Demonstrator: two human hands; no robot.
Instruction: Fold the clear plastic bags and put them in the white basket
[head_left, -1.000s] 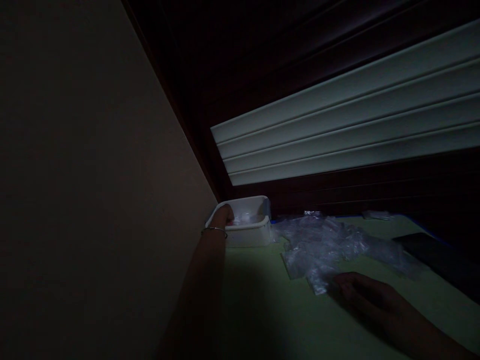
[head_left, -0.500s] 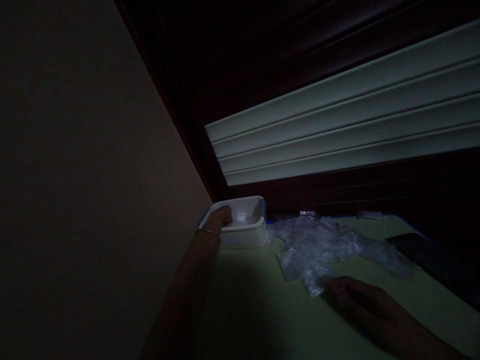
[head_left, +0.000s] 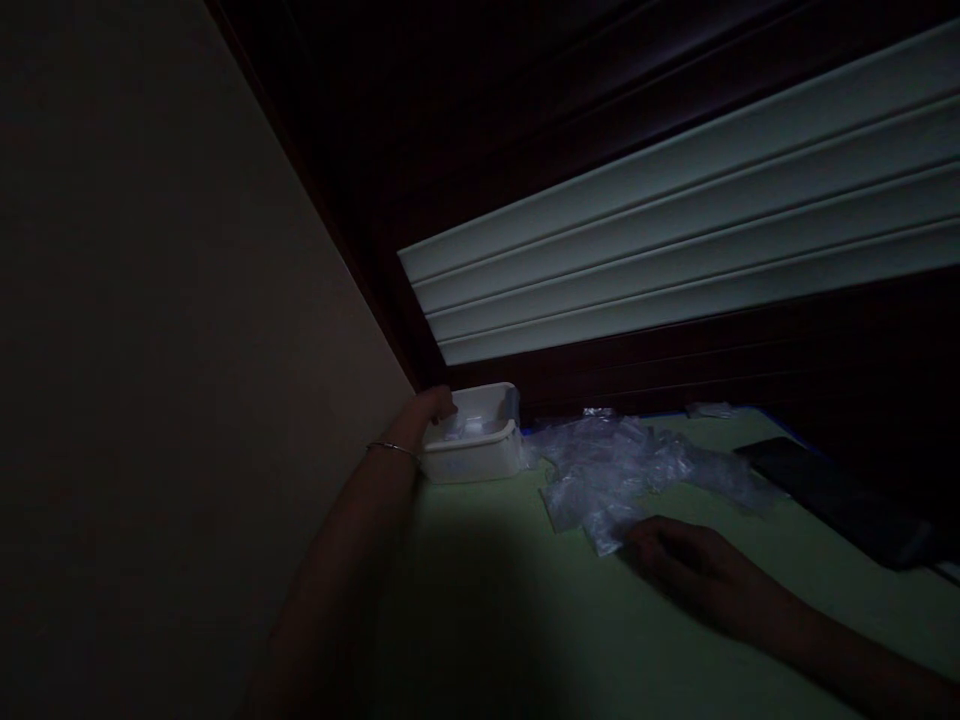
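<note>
My left hand (head_left: 431,405), with a thin bracelet at the wrist, is closed over the left end of a white plastic box (head_left: 471,462). The ends of its fingers are hard to make out in the dim light. Inside the box lie some clear, shiny pieces (head_left: 471,428). To the right, a loose heap of clear plastic bags (head_left: 626,460) spreads over the light green tabletop (head_left: 480,580). My right hand (head_left: 679,560) has curled fingers, their tips at the corner of the nearest bag.
A dark flat object, like a tablet (head_left: 832,495), lies at the right. Behind the table stands dark panelling with pale slats (head_left: 675,220). A plain wall (head_left: 225,350) rises close on the left. A small stack of clear bags (head_left: 711,410) sits near the back edge.
My left hand has come up from inside the white box to its left end. My right hand stays by the nearest bag. The whole view has shifted slightly.
</note>
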